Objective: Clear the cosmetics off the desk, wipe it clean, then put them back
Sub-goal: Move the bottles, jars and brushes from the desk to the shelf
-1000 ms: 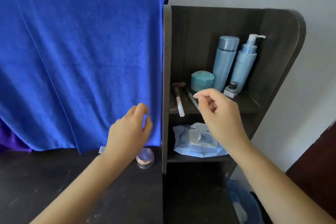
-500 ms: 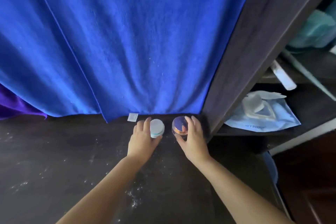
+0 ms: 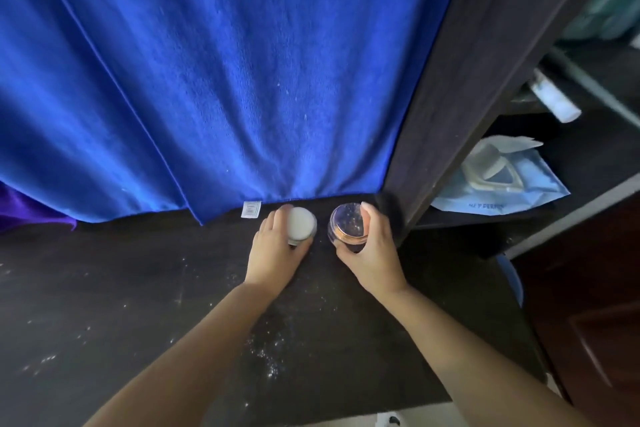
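Head view: left grip [image 3: 275,246] grasps white jar [image 3: 302,222]; right grip [image 3: 372,248] grasps clear jar [image 3: 348,224]

A home, by the look of it, likely a bedroom dressing corner: dark wooden table [image 3: 104,305] dusted with white specks, blue towel [image 3: 225,80] hung behind, side shelf [image 3: 450,97] with a pack of wet wipes [image 3: 502,184], two small cosmetic jars [image 3: 303,224] at the back edge.

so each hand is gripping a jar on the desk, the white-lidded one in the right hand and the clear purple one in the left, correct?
Hands swapped. The head view shows the left hand gripping the white-lidded jar and the right hand gripping the clear purple jar, both on the desk.
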Demonstrator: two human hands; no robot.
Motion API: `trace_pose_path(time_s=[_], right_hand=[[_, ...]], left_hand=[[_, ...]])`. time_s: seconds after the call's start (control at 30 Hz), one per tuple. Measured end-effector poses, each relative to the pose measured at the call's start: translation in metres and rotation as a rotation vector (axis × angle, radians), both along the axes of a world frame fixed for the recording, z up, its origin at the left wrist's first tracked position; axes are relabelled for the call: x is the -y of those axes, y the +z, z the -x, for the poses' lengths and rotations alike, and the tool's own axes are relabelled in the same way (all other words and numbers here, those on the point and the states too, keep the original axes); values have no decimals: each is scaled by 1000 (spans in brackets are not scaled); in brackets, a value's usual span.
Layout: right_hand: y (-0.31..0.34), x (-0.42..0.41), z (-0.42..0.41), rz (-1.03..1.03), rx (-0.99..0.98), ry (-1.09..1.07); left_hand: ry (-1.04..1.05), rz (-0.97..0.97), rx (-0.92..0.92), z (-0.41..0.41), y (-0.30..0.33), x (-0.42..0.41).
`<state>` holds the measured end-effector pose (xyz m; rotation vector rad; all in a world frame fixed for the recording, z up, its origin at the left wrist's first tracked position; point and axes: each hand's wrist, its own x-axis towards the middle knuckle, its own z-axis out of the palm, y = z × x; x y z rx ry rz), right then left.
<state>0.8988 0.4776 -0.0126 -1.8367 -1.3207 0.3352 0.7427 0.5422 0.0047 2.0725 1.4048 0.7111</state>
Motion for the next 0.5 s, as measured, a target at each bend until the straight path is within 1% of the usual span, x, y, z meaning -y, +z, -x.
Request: trace_pose_path(time_s=[0.1,0.17,0.27,0.43,0.5], right_hand=[[47,26,3,-122,7,54],[85,48,-1,-196,-19,96],[140,82,-16,-288,1,138],[207,125,-68,-466,110,96],[226,134,-98,-500,103,36]], left_hand=[[-21,-100,75,3,43,23],[-71,-178,123,2,75,39],[-138,-292,222,-7,121,62],[-250,-437,401,-50,197,98],[-333,-489,463,-79,223,109]])
